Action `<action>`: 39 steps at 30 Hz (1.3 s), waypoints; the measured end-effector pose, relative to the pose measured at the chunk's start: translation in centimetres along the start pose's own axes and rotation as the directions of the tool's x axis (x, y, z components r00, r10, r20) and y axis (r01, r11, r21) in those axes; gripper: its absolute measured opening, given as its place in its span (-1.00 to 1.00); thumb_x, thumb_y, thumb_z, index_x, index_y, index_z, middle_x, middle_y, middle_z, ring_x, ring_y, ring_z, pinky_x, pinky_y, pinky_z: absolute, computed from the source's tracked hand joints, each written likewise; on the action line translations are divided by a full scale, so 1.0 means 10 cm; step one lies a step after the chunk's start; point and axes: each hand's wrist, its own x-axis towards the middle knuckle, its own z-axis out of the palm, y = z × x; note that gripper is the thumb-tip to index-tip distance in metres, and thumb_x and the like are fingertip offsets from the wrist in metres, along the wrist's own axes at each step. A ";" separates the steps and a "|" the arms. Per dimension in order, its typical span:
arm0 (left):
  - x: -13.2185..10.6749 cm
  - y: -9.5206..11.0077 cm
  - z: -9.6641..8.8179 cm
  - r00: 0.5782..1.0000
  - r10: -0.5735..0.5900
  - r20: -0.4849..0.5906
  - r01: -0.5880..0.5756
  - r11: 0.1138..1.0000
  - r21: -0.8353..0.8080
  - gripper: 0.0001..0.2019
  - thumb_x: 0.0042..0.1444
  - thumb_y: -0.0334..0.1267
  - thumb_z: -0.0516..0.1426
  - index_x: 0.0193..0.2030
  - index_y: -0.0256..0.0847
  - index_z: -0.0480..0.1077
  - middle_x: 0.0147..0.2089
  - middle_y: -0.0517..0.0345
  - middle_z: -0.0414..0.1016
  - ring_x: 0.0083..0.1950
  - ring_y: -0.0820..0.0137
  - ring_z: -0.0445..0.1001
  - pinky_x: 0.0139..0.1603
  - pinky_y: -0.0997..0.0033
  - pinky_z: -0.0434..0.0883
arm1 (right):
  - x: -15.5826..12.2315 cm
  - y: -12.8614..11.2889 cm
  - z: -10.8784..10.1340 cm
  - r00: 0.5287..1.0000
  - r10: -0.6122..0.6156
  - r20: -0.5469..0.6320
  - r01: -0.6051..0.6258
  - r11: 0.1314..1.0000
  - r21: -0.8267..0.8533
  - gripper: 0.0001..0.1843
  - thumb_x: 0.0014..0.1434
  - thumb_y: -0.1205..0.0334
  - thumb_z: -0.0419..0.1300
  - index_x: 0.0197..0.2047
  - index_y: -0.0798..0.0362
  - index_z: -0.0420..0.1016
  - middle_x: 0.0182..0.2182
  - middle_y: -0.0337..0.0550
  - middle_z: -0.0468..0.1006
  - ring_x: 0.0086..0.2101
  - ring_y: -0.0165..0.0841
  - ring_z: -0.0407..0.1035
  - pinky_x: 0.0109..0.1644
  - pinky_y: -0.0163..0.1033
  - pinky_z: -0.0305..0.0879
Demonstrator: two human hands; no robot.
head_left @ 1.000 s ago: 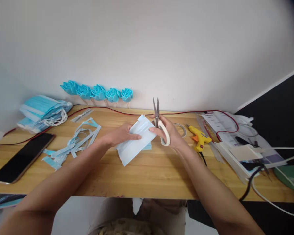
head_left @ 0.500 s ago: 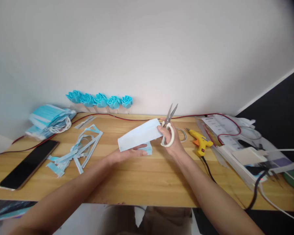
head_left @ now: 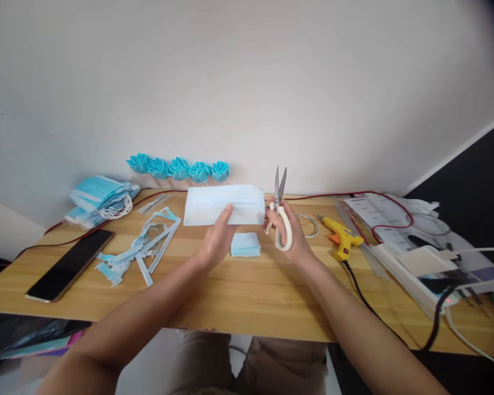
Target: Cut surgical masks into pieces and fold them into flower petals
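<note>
A pale blue face-mask sheet (head_left: 218,204) is held up level above the wooden table (head_left: 247,296). My left hand (head_left: 217,241) grips its lower edge near the middle, fingers closed on it. My right hand (head_left: 290,237) pinches the sheet's right end and also holds white-handled scissors (head_left: 280,214), blades pointing up and slightly apart. A small folded stack of blue mask pieces (head_left: 246,244) lies on the table just below the sheet, between my hands.
Blue offcut strips (head_left: 142,249) lie left of centre, a black phone (head_left: 72,264) further left, a pile of masks (head_left: 101,198) at back left. Blue fabric roses (head_left: 179,168) line the wall. A yellow glue gun (head_left: 342,236), red cable, papers and cords crowd the right side.
The mask sheet has been lifted off the table and turned from a slant to level. My left hand moved from under it to its lower edge. The scissors came back upright.
</note>
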 end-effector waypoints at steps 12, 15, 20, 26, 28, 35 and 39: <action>0.02 0.29 -0.15 0.938 0.336 0.085 -0.345 0.926 0.151 -0.56 0.28 0.15 -0.08 -0.08 -0.18 0.35 -0.31 0.12 0.39 -0.39 0.43 0.31 -0.20 0.36 0.40 | -0.15 -0.10 0.13 0.928 0.225 0.296 -0.209 0.974 -0.084 -0.42 0.14 -0.13 0.23 0.11 0.06 0.39 -0.34 -0.13 0.50 -0.38 -0.34 0.36 -0.31 -0.22 0.27; -0.03 0.27 -0.16 0.939 0.310 0.149 -0.334 0.926 0.178 -0.57 0.28 0.17 -0.09 -0.18 -0.15 0.35 -0.40 0.18 0.31 -0.38 0.41 0.29 -0.17 0.34 0.38 | -0.17 -0.12 0.15 0.916 0.250 0.313 -0.228 0.968 -0.105 -0.38 0.11 -0.15 0.25 0.12 0.05 0.39 -0.35 -0.15 0.47 -0.38 -0.35 0.33 -0.31 -0.22 0.24; -0.09 0.28 -0.20 0.950 0.265 0.164 -0.312 0.818 0.484 -0.47 0.25 0.24 -0.14 -0.42 -0.16 0.32 -0.33 0.12 0.38 -0.25 0.34 0.35 -0.03 0.32 0.35 | -0.19 -0.15 0.16 0.913 0.247 0.324 -0.222 0.969 -0.110 -0.35 0.09 -0.21 0.24 0.10 0.06 0.40 -0.35 -0.16 0.42 -0.38 -0.36 0.30 -0.33 -0.24 0.21; -0.08 0.28 -0.24 0.968 0.212 0.132 -0.244 0.697 0.674 -0.56 0.25 0.04 -0.02 -0.56 -0.18 0.24 -0.39 0.17 0.35 -0.19 0.34 0.37 0.09 0.36 0.26 | -0.18 -0.12 0.14 0.919 0.239 0.312 -0.209 0.970 -0.128 -0.36 0.09 -0.21 0.24 0.11 0.04 0.40 -0.35 -0.18 0.42 -0.37 -0.36 0.31 -0.30 -0.23 0.23; -0.08 0.29 -0.23 0.973 0.200 0.117 -0.225 0.698 0.680 -0.57 0.24 0.04 -0.02 -0.56 -0.17 0.23 -0.40 0.18 0.35 -0.20 0.34 0.38 0.09 0.37 0.26 | -0.18 -0.10 0.13 0.920 0.242 0.307 -0.215 0.969 -0.121 -0.35 0.09 -0.21 0.25 0.12 0.03 0.40 -0.33 -0.16 0.43 -0.36 -0.36 0.32 -0.30 -0.24 0.24; -0.08 0.29 -0.24 0.966 0.217 0.143 -0.255 0.677 0.691 -0.57 0.24 0.05 -0.02 -0.55 -0.17 0.22 -0.41 0.18 0.34 -0.22 0.34 0.36 0.04 0.39 0.27 | -0.18 -0.09 0.13 0.922 0.221 0.319 -0.180 0.972 -0.152 -0.38 0.13 -0.20 0.22 0.13 0.02 0.40 -0.32 -0.16 0.46 -0.37 -0.35 0.32 -0.30 -0.23 0.24; -0.10 0.29 -0.24 0.976 0.189 0.111 -0.212 0.681 0.701 -0.58 0.19 0.08 0.04 -0.55 -0.17 0.24 -0.38 0.17 0.37 -0.22 0.33 0.36 -0.01 0.37 0.27 | -0.17 -0.08 0.12 0.918 0.198 0.344 -0.156 0.977 -0.146 -0.39 0.17 -0.19 0.19 0.15 0.02 0.38 -0.33 -0.16 0.45 -0.38 -0.36 0.32 -0.33 -0.25 0.22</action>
